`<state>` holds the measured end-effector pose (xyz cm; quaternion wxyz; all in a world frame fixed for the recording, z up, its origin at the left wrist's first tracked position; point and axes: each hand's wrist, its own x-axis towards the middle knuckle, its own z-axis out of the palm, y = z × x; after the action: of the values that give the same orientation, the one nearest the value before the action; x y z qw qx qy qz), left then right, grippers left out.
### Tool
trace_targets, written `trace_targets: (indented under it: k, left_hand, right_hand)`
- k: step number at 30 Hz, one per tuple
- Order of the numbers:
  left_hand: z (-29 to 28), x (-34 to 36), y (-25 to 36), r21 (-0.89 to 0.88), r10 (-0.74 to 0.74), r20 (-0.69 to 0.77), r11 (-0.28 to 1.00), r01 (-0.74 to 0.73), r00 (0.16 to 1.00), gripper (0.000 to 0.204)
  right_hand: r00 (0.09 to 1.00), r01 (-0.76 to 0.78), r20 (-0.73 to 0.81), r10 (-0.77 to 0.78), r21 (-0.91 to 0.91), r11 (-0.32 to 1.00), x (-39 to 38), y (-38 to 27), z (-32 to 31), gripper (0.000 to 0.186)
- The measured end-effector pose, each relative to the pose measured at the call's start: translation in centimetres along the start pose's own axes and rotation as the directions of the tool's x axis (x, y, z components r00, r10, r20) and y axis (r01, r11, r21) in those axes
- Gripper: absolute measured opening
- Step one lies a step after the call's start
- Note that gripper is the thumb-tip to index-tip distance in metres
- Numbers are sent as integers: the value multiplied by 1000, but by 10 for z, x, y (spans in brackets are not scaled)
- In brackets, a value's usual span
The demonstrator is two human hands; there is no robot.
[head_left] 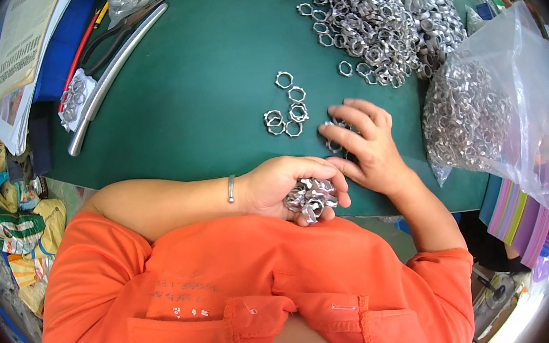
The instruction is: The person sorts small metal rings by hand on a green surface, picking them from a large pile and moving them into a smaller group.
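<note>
My left hand is cupped at the near edge of the green table, its fingers curled round a handful of small silver metal rings. Just right of it, my right hand reaches over the tabletop with its fingers bent and spread. Beneath those fingers lie a few rings, partly covered; whether any is gripped cannot be made out. Between the hands and the big heap, several loose rings with notched outer edges lie in a small cluster, some overlapping.
A large heap of metal rings covers the far right. Beside it stands a clear plastic bag filled with similar pieces. At the far left are a curved silver bar, black-handled pliers and papers.
</note>
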<state>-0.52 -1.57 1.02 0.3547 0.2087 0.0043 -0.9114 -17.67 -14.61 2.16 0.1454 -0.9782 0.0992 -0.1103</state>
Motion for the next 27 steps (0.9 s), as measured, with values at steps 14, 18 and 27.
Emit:
trace_targets:
  k: [14, 18, 27]
  left_hand:
    - [-11, 7, -3, -130, 2, 126, 991, 15, 992, 43]
    - [-10, 4, -1, -190, 20, 121, 982, 3, 992, 50]
    - [-5, -1, 1, -248, -51, 61, 967, 65, 997, 41]
  right_hand:
    - [914, -214, -315, 257, 164, 963, 7, 10, -4, 12]
    - [894, -27, -396, 212, 424, 905, 24, -25, -19, 8]
    - [956, 42, -294, 20, 204, 978, 10, -38, -26, 28]
